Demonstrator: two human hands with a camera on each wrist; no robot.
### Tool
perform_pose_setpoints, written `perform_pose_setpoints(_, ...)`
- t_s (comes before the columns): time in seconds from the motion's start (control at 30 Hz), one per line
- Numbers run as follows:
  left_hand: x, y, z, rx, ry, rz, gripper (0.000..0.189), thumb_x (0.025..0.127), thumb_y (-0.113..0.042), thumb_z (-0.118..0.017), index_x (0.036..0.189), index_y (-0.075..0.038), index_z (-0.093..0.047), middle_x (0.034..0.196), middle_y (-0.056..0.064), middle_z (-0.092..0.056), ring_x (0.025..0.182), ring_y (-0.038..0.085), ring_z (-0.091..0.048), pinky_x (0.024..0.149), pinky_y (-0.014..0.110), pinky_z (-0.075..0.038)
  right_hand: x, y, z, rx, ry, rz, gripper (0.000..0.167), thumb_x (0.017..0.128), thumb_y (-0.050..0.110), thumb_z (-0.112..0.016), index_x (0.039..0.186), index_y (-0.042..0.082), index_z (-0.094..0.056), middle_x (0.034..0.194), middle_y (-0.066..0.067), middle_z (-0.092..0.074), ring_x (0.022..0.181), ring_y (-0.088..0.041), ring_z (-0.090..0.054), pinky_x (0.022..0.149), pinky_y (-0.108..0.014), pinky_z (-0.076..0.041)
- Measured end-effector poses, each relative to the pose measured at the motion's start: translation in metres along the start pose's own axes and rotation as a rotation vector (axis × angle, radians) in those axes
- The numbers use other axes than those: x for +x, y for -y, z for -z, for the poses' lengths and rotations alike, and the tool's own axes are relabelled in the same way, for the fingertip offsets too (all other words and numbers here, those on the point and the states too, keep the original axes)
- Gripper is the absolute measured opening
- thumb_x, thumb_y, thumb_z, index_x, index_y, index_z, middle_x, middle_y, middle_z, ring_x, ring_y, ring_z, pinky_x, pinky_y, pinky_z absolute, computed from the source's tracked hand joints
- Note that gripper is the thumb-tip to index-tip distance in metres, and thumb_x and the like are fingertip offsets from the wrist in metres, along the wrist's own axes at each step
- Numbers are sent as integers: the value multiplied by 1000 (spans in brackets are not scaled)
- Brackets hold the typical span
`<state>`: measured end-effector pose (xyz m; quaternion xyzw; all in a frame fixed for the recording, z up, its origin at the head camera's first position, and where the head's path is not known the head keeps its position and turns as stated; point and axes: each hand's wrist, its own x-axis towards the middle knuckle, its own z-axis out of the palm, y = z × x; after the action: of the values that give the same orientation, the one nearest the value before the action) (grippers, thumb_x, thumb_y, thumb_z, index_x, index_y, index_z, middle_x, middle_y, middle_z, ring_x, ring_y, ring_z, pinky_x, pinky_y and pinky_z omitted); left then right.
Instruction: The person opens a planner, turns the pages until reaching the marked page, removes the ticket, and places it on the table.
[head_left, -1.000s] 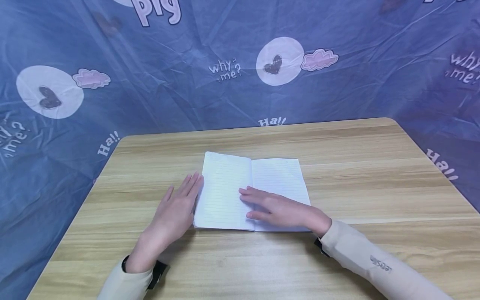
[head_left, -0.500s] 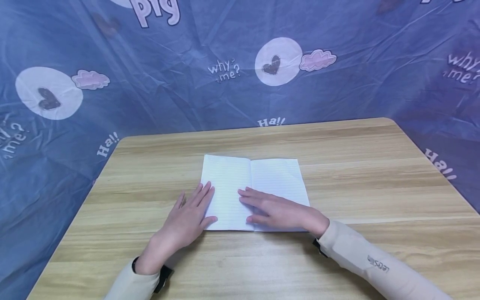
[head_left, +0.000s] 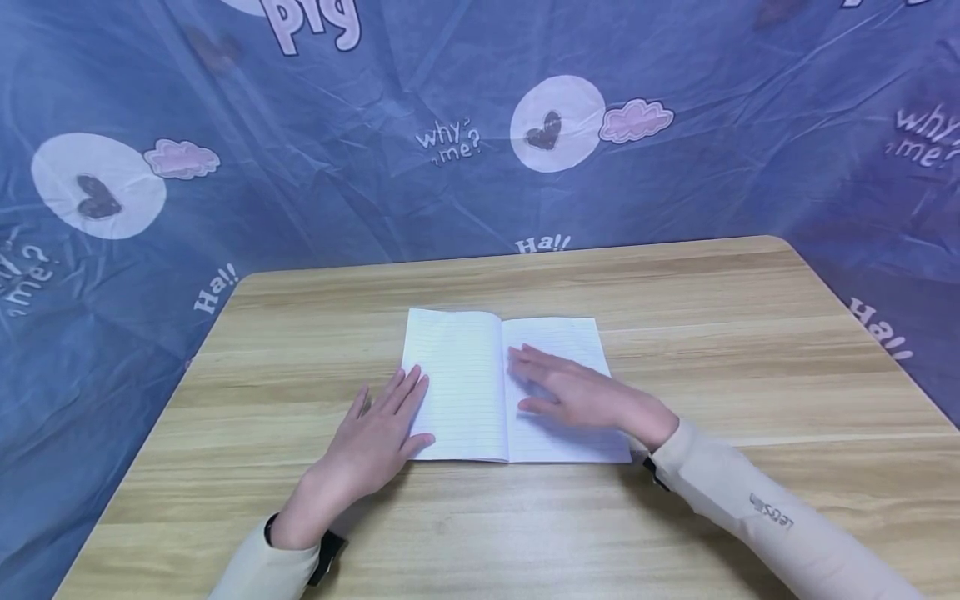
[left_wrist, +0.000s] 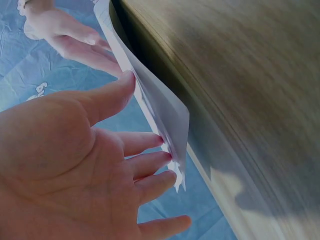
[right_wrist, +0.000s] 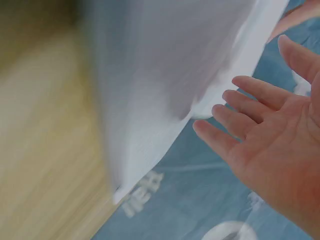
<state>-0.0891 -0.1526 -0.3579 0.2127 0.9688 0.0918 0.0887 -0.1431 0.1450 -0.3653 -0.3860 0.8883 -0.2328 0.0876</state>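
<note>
An exercise book (head_left: 465, 375) with ruled white pages lies spread on the wooden table. Along its left edge rests my left hand (head_left: 375, 442), fingers straight and apart, thumb and fingertips on the left page. In the left wrist view its fingertips (left_wrist: 162, 156) touch the paper, and the page edges look slightly lifted from the tabletop. Over the right page is my right hand (head_left: 581, 396), fingers extended to the left, palm facing down. The right wrist view has the right hand (right_wrist: 275, 135) with fingers spread and a gap to the page (right_wrist: 170, 70); it holds nothing.
Bare wood surrounds the book on the table (head_left: 750, 350). A blue printed cloth (head_left: 337, 150) hangs behind and at both sides of the table. Dark straps (head_left: 326, 557) sit on both wrists below light sleeves.
My left hand shifted right from the book's edge onto the left page, then stayed. My right hand lifted away from the centre fold and moved right and farther up over the right page.
</note>
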Motion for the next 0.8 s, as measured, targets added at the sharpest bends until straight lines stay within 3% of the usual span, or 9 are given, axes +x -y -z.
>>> perform_pose_setpoints(0.27, 1, 0, 0, -3, -5, 10, 73, 99, -40, -56, 155, -4, -25, 162, 11, -17, 148, 30, -13, 113, 65, -12, 4, -43, 19, -79, -19, -108, 57, 99, 23, -58, 140, -13, -42, 152, -28, -31, 142, -45, -24, 114, -56, -21)
perform_pose_setpoints(0.43, 2, -2, 1, -9, -2, 16, 73, 100, -39, -55, 155, -4, -25, 162, 11, -17, 148, 30, -13, 113, 64, -12, 5, -66, 29, -74, -30, -152, 57, 99, 20, -59, 139, -16, -41, 150, -33, -30, 141, -48, -22, 114, -57, -19)
perform_pose_setpoints(0.8, 6, -3, 0, -9, 2, 24, 72, 100, -39, -55, 155, -4, -25, 162, 11, -17, 149, 30, -12, 114, 64, -11, 18, -89, 37, -28, -64, -197, 53, 99, 16, -58, 137, -17, -44, 147, -33, -35, 140, -48, -24, 114, -56, -19)
